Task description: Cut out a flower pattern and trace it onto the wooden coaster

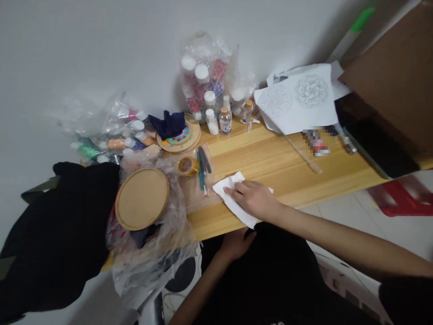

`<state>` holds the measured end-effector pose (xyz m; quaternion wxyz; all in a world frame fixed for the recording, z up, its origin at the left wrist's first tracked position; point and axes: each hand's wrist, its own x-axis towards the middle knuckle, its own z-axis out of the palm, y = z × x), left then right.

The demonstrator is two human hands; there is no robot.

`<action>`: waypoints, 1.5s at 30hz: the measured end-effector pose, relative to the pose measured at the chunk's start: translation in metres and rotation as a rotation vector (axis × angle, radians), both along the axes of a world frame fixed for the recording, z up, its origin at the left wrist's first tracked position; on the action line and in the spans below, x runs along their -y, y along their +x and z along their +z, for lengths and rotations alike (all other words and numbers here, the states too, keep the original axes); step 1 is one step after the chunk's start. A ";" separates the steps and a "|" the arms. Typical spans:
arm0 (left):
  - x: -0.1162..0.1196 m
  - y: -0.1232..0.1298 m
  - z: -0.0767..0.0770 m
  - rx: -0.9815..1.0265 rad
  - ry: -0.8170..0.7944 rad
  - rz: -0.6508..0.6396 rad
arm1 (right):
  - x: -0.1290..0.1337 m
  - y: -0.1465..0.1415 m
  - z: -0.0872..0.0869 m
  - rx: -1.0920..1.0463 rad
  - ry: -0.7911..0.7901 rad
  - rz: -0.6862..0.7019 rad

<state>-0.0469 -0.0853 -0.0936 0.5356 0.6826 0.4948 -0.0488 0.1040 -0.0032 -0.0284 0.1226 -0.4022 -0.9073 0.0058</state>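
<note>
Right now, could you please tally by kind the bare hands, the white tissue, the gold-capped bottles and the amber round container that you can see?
Bare hands, left hand and right hand: 2
White tissue: 1
Gold-capped bottles: 2
Amber round container: 1
Total: 6

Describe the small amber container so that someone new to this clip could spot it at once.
On the yellowish wooden table, find the large, plain tan wooden disc lying on crumpled clear plastic. Just right of it, before the slim green and black tools, sits the small round amber container. Its glossy yellow rim and brown top set it apart from the disc.
</note>
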 end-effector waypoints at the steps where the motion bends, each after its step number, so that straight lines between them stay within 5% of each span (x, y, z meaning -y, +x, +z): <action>1: -0.001 0.001 -0.001 -0.015 -0.012 0.003 | 0.003 -0.004 -0.002 -0.025 -0.013 -0.001; 5: -0.005 0.006 -0.003 -0.067 -0.039 0.001 | 0.004 -0.007 -0.007 -0.039 -0.006 -0.033; 8: -0.007 0.005 0.009 -0.057 -0.017 -0.029 | 0.001 -0.007 -0.007 0.026 0.006 -0.062; 14: -0.021 -0.023 0.095 0.421 0.101 -0.172 | -0.015 0.009 -0.002 0.008 -0.028 -0.120; 17: -0.044 -0.030 0.120 0.103 0.551 0.006 | -0.024 0.030 0.005 -0.058 -0.033 -0.246; 20: -0.070 -0.027 0.115 -0.268 0.808 0.003 | -0.024 0.049 0.011 -0.015 0.070 -0.307; 25: -0.087 -0.031 0.095 -0.387 1.018 0.017 | 0.000 0.054 0.014 0.029 0.213 0.007; 31: -0.084 -0.057 0.095 -0.345 1.312 0.279 | 0.023 -0.019 0.010 -0.029 -0.002 0.297; 35: -0.085 -0.061 0.091 -0.270 1.276 0.472 | 0.023 -0.072 0.010 0.036 -0.288 0.312; 38: -0.084 -0.061 0.090 -0.212 1.181 0.598 | 0.017 -0.084 0.013 0.057 -0.384 0.285; 41: -0.083 -0.063 0.091 -0.143 1.110 0.677 | 0.006 -0.071 0.015 0.106 -0.363 0.196; 45: -0.083 -0.066 0.093 -0.097 1.050 0.736 | -0.009 -0.018 0.014 0.195 -0.263 0.001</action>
